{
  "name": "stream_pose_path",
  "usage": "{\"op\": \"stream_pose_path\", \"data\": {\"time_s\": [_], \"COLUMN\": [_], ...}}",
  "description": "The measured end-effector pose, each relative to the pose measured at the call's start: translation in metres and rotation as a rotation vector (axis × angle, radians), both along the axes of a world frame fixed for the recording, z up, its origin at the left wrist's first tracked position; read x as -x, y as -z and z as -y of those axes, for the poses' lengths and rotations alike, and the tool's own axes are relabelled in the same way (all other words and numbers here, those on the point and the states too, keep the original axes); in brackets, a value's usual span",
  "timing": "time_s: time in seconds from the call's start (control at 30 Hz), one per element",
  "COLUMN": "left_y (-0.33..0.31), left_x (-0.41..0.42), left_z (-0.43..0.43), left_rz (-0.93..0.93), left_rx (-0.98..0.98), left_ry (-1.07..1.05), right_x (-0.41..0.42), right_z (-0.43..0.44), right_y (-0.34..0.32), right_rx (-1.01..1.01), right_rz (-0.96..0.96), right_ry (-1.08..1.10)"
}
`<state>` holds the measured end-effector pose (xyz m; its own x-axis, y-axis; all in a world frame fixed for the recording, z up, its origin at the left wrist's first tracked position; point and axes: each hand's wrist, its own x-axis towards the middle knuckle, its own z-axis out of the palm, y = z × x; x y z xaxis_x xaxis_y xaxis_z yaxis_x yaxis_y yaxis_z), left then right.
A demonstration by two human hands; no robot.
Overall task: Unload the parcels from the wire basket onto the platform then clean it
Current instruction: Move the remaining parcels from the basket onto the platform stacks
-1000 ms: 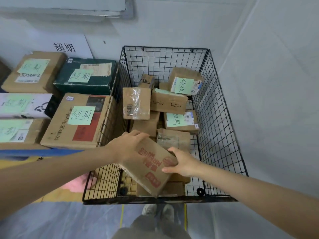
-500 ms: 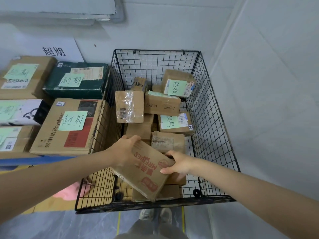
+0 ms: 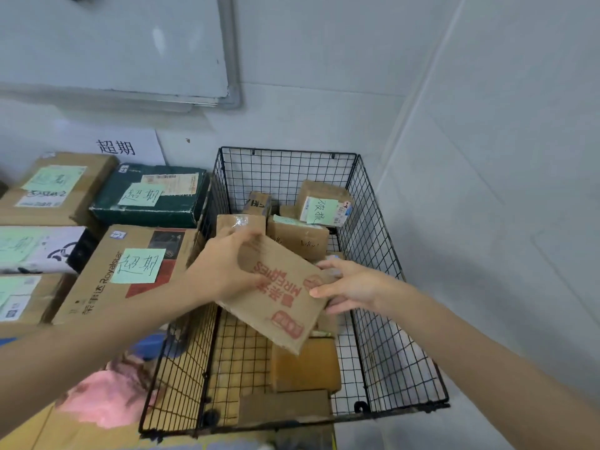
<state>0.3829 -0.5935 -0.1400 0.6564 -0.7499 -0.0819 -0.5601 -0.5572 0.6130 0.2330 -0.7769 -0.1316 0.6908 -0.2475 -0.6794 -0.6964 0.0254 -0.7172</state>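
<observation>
A black wire basket (image 3: pixel 383 358) stands in the corner with several brown parcels inside. A flat cardboard parcel with red print (image 3: pixel 279 297) is held up above the basket's middle. My left hand (image 3: pixel 224 267) grips its upper left edge. My right hand (image 3: pixel 347 285) holds its right edge, thumb on top and fingers under. Below it, two plain brown parcels (image 3: pixel 305 368) lie on the basket floor. More parcels with green notes (image 3: pixel 319 209) sit at the basket's far end.
Left of the basket, a platform carries large boxes with green notes: a Royalstar carton (image 3: pixel 130 271), a dark green box (image 3: pixel 152 196) and other cartons (image 3: pixel 55 186). White walls close the back and right. A whiteboard (image 3: pixel 113 43) hangs above.
Both hands have lifted the red-printed parcel up out of the basket, uncovering the plain parcels beneath it. The camera has tilted upward.
</observation>
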Motion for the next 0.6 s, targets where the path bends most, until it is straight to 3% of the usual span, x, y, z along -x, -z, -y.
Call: {"op": "stream_pose_path", "data": {"time_s": [0.17, 0.37, 0.6], "left_y": [-0.037, -0.077, -0.099], "left_x": [-0.011, -0.022, -0.029], "left_z": [0.006, 0.011, 0.013], "left_rz": [0.035, 0.078, 0.077], "left_rx": [0.251, 0.485, 0.618], "left_ry": [-0.038, -0.111, -0.184], "right_x": [-0.012, -0.025, -0.027], "right_z": [0.010, 0.013, 0.005], "right_y": [-0.043, -0.077, -0.095], "right_rx": [0.050, 0.272, 0.467], "right_rz": [0.170, 0.415, 0.712], "right_ry": [0.060, 0.080, 0.186]}}
